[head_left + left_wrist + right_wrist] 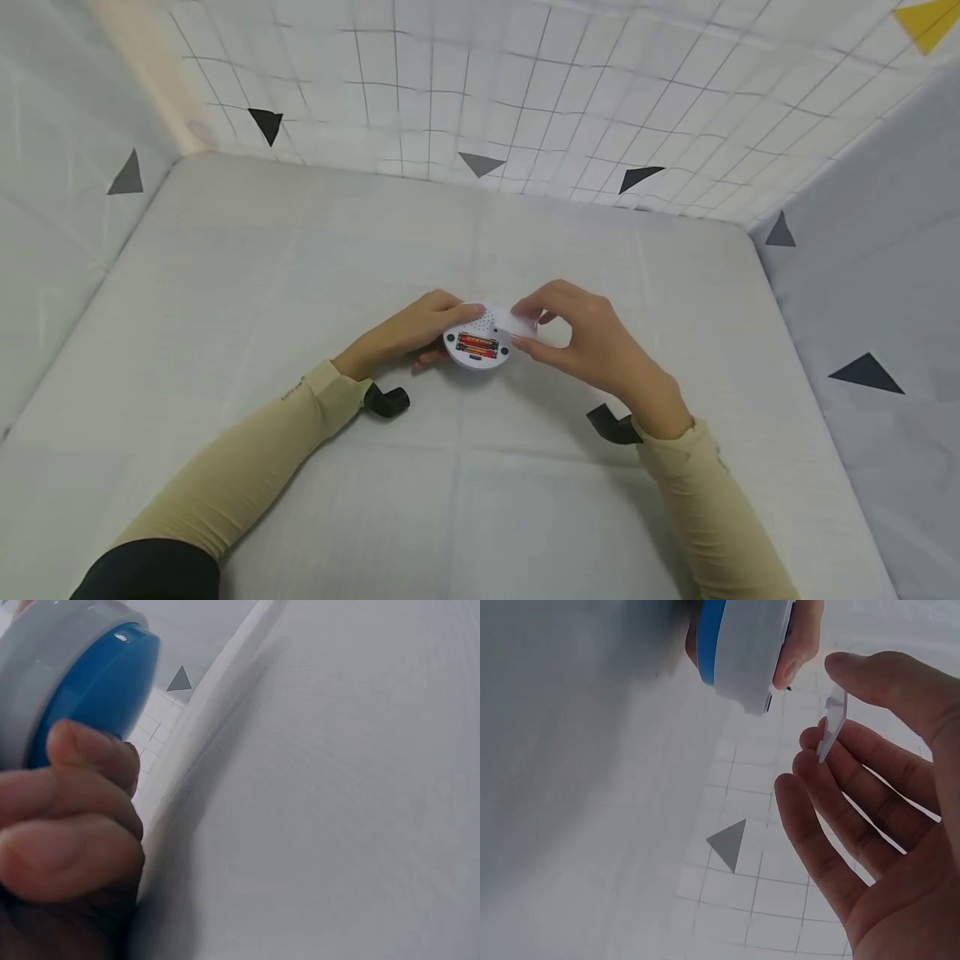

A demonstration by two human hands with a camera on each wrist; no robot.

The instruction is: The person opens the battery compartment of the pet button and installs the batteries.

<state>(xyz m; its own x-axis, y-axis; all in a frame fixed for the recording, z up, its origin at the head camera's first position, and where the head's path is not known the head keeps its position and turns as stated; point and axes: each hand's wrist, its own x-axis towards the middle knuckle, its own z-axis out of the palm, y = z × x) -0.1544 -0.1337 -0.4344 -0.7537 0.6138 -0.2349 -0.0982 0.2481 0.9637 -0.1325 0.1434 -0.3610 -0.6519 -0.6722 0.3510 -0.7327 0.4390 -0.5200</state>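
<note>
A round white push-button sound device (458, 351) is held in my left hand (416, 325), thumb on its perforated back and fingers underneath. Two red batteries (477, 345) lie in its uncovered battery compartment, which faces up. The left wrist view shows the blue dome (109, 686) on the underside, with curled fingers (82, 847) against it. Between thumb and fingers, my right hand (600, 342) pinches a small white battery cover (834, 724). That cover is apart from the device in the right wrist view, just to the right of it.
Both hands are above a white-covered table (360, 508). A white wall with a grid (480, 92) stands at the back, with side walls left and right. Dark triangles (867, 373) mark the walls. Black wrist mounts (387, 402) stick out from both sleeves.
</note>
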